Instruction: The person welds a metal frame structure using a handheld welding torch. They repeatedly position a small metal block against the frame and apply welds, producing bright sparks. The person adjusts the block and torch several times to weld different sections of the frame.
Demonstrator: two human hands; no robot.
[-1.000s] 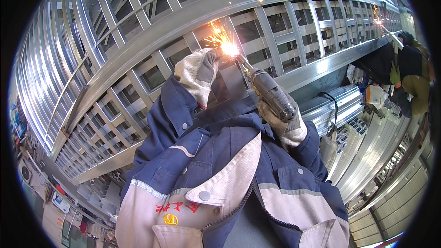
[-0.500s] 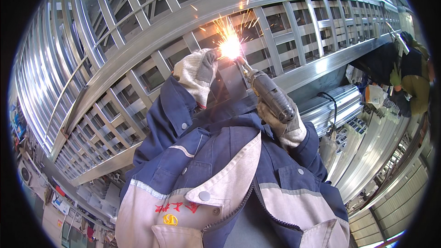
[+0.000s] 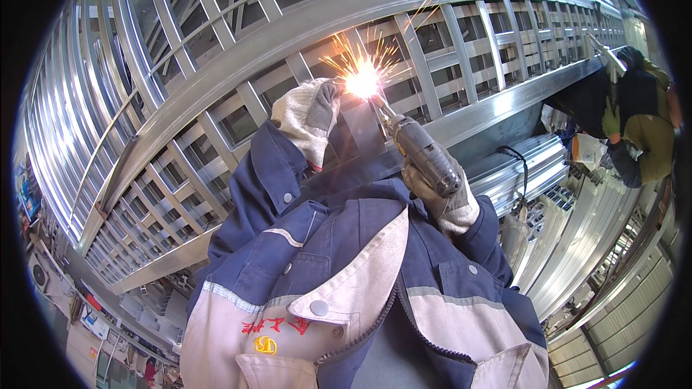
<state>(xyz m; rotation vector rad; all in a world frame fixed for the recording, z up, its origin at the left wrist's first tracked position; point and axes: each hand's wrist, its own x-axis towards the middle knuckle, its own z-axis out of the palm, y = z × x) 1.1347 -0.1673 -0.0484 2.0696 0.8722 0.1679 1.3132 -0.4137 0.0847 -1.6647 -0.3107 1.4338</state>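
Observation:
My right hand, in a pale work glove, wraps round a dark cylindrical welding torch. Its metal nozzle points up and left at a bright arc throwing orange sparks. My left hand, also gloved, is closed just left of the arc; glare and the glove hide what its fingertips may hold. Both hands are over the near rail of a large silvery metal frame with evenly spaced crossbars. Below the arc, a flat grey metal surface shows between my hands; the exact weld spot is lost in the light.
Stacked long metal profiles lie right of my arm, with a black strap on them. Another person works at the frame's far right, a long tool nearby. More slatted metal frames rise at left.
The arc stays near the same place, with its sparks now fanning out differently. My hands and the torch have barely shifted. At far right, the other person and the long tool have moved slightly left.

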